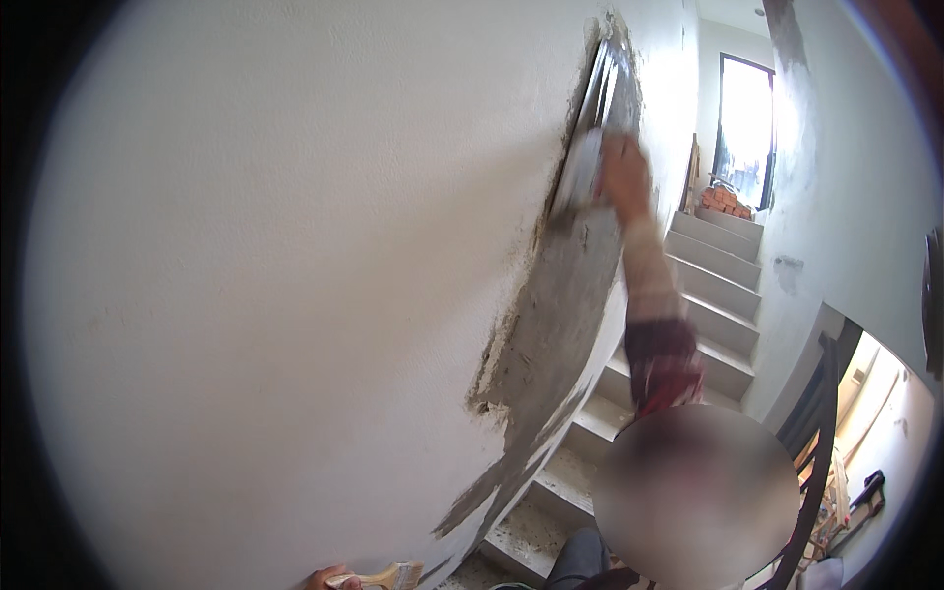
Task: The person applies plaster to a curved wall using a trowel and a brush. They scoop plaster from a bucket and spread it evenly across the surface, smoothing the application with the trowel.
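My right hand (625,172) is raised high against the wall, closed round a plastering trowel (582,172). The trowel's long metal blade is blurred by motion and lies along the upper part of a grey mortar strip (560,324). That strip has rough, chipped edges and slants down the white wall (295,256). At the lower edge of the picture, my left hand (327,577) grips a flat paintbrush (388,576) with pale bristles. Only part of this hand shows. A blurred round patch covers the area below my right sleeve.
Concrete stairs (713,280) climb on the right toward a bright glazed door (744,123). Orange bricks (726,202) are stacked at the top. A dark curved handrail (824,442) runs along the lower right, beside an opening with wooden pieces. Debris dusts the lower steps.
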Tool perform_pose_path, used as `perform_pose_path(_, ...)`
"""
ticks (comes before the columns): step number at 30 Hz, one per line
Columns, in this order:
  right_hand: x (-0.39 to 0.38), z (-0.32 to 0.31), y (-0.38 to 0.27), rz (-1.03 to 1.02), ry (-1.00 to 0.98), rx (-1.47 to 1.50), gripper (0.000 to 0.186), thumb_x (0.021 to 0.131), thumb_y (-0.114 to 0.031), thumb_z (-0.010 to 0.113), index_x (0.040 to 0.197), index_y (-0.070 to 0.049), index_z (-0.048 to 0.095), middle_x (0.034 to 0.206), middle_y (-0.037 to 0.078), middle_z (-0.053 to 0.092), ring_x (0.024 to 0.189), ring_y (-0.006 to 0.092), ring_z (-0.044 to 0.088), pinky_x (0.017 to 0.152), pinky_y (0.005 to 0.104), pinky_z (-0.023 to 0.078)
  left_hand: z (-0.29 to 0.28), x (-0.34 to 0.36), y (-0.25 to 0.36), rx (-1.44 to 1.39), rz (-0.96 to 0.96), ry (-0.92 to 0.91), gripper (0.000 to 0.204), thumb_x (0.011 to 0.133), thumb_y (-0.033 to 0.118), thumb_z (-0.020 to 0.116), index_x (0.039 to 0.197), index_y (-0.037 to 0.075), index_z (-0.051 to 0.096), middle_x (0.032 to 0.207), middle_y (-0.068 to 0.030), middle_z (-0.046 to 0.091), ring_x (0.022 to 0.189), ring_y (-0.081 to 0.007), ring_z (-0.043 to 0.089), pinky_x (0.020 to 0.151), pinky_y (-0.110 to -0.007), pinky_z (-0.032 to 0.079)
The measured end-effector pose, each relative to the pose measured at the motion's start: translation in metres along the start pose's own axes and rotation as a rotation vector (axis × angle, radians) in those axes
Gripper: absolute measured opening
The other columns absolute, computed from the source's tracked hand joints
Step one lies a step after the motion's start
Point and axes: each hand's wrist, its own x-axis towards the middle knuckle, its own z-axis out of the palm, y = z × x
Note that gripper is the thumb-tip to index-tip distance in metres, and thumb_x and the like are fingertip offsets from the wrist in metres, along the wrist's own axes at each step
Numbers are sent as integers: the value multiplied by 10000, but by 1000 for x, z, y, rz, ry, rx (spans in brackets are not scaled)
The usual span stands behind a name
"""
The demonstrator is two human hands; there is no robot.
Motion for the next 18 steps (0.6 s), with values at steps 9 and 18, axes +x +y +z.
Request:
perform_pose_path(9,-10,-7,-7,-28,-51,95,352,915,-282,456,1096,10,536,800,164,567,662,267,553,643,380,442,-9,-2,-5,86,75,-18,418,806,421,697,824,5,654,653,-74,586,497,-157,475,450,-288,351)
perform_pose_path(18,-67,12,-31,-107,91,193,295,893,-201,479,1099,2,537,808,132,579,630,206,591,572,340,473,-8,-9,-14,71,-21,-27,362,830,366,687,828,5,656,669,-86,605,524,-157,506,472,-287,393)
